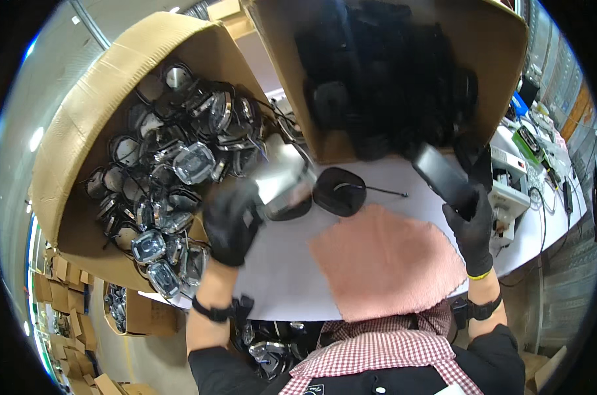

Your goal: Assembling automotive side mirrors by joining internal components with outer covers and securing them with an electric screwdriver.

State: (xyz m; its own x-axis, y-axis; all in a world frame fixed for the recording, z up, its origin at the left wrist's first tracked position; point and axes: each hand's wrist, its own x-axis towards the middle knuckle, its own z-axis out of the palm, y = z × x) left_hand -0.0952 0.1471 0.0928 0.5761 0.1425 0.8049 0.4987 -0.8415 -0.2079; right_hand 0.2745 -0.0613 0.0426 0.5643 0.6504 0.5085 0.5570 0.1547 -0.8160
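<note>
— Talk me through it: what's your left hand (231, 224) up to?

— Here it is, gloved in black, fingers bent in at the left edge of a shiny silver piece (282, 176)! Hand and piece both smear with blur, so I cannot tell how tight my hold is. The piece is over the white table (278, 283), partly covering a dark rounded part (292, 209).

— And across on the right hand (471, 227)?

— A firm grip there! My fingers are closed around the lower end of a smooth black piece (441, 172), its other end tilted up to the left, just in front of the right carton (288, 72).

— What's between your hands?

— A black cover (340, 197) with rounded corners, flat on the table, its thin cord (385, 191) pointing right. Just nearer to me, a pink cloth (390, 263) spreads out to the table's front edge.

— And the cartons?

— Big ones! The left carton (107, 85) lies open toward me, heaped with clear-faced units (194, 163); the right one is packed with black parts (390, 85), too dark to pick apart.
</note>
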